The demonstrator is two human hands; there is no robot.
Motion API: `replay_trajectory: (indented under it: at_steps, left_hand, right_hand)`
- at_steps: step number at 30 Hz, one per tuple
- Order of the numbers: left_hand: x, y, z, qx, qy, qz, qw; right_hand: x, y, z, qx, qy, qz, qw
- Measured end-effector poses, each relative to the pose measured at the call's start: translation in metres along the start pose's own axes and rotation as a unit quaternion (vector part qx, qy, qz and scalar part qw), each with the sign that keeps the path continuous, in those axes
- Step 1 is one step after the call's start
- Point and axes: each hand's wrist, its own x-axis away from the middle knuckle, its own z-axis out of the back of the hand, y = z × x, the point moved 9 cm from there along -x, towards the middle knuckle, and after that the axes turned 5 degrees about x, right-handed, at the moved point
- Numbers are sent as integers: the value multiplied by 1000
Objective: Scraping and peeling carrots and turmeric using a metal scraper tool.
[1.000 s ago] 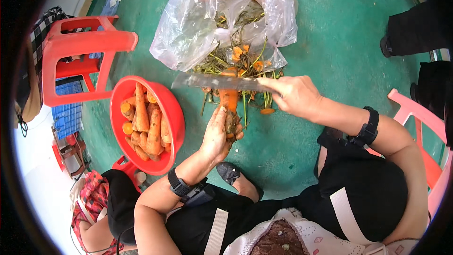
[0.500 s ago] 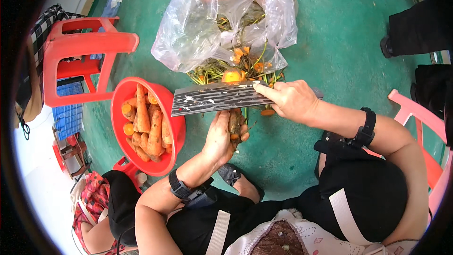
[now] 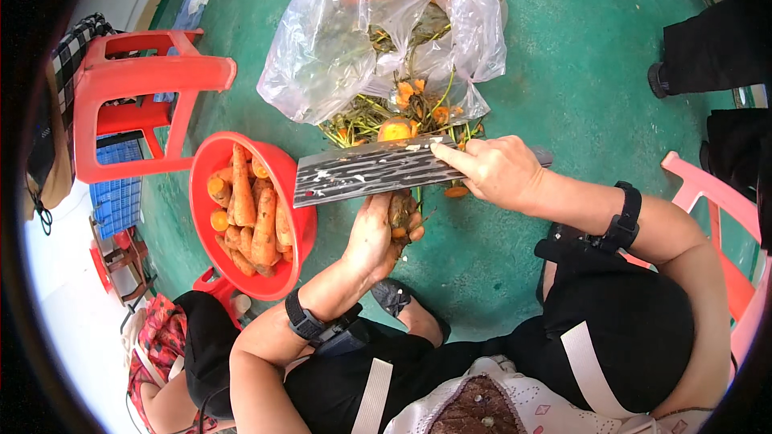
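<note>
My right hand [image 3: 503, 173] grips a broad cleaver [image 3: 362, 177], its index finger laid along the dark, streaked blade. Below the blade, my left hand [image 3: 371, 241] is wrapped round a soil-covered carrot [image 3: 402, 213] with a green stem beside it. The blade hides the carrot's far part. Just past the blade shows an orange cut face [image 3: 394, 130]; whether it belongs to the held carrot, I cannot tell. Carrot trimmings [image 3: 354, 124] with green stalks lie on the floor beyond, at the mouth of a clear plastic bag [image 3: 322, 56].
To the left stands a red basin [image 3: 304, 229] full of carrots [image 3: 264, 233]. Behind it is a red plastic stool [image 3: 153, 72] near a blue crate [image 3: 117, 185]. A pink chair [image 3: 708, 193] is at the right. Other people's dark-clothed legs [image 3: 712, 48] show at the right edge.
The cleaver's left end has dipped slightly toward me. Both hands keep their grip and have hardly shifted.
</note>
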Motion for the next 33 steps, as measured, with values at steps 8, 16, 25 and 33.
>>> replay_trajectory:
  at_steps: [8,16,25,33]
  left_hand:
    - [5,-2,-4,39,-31,8,999]
    - [22,5,5,6,-31,12,999]
    - [2,13,12,84,-74,13,994]
    - [0,5,-9,123,-125,34,984]
  right_hand:
    - [5,20,-11,38,-7,-16,999]
    - [30,82,-28,22,-103,-159,982]
    - [8,56,14,-125,68,-124,982]
    - [-2,-6,27,-35,101,50,993]
